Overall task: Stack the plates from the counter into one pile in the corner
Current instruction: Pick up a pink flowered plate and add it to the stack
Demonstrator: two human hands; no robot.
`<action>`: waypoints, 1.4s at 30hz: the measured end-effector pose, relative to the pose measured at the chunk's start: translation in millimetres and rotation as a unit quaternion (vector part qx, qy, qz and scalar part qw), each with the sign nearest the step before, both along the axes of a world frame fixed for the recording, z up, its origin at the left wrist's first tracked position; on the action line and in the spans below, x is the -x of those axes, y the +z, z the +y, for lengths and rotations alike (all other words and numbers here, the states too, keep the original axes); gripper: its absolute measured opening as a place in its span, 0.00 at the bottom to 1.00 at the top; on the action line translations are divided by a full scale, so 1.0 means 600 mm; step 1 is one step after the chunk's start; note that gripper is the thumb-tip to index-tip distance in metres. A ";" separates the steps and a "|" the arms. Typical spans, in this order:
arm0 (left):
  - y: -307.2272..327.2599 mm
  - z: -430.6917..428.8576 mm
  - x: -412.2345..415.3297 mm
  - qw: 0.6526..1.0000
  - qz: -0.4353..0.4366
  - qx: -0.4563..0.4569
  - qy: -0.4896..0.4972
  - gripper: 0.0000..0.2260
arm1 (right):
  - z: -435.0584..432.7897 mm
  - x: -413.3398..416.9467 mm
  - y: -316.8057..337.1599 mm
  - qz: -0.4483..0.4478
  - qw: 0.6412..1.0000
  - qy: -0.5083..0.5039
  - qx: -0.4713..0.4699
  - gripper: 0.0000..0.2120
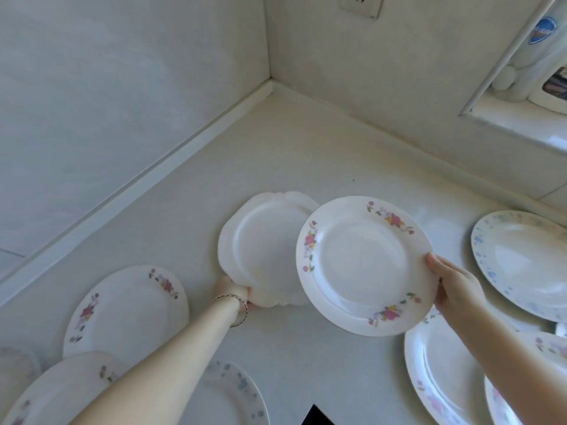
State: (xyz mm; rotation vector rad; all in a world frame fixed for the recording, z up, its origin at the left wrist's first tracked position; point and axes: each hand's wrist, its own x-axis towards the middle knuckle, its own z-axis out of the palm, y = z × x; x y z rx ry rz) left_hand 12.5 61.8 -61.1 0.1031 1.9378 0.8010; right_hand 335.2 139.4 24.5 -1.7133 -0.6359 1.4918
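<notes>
Two hands are gripping plates: left hand (231, 292) a plain white wavy-edged plate (264, 250), right hand (454, 285) a round white plate with pink flowers (362, 262).

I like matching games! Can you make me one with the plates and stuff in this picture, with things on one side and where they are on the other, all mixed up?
Things:
1. plain white plate
2. middle pink-flowered plate
3. blue-dotted plate
4. wall socket

Places:
A. up on the wall
B. held by the right hand
C. lying on the counter, far right
D. held by the left hand

Pairs: 1-D, 2-B, 3-C, 4-A.
</notes>
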 end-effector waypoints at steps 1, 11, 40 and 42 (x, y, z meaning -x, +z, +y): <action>0.004 -0.014 0.002 1.000 0.003 0.011 -0.017 0.09 | -0.007 -0.007 -0.002 -0.004 1.000 0.002 0.001 0.05; 0.049 -0.114 -0.046 0.982 0.017 0.104 -0.155 0.12 | -0.079 0.026 -0.063 0.010 0.999 0.024 0.030 0.12; 0.069 -0.128 -0.069 0.963 0.127 0.080 -0.223 0.27 | -0.124 0.114 -0.139 -0.322 0.926 0.188 -0.051 0.17; 0.066 -0.133 -0.077 0.973 0.103 0.080 -0.191 0.25 | -0.127 0.107 -0.145 -0.341 0.923 0.176 -0.038 0.23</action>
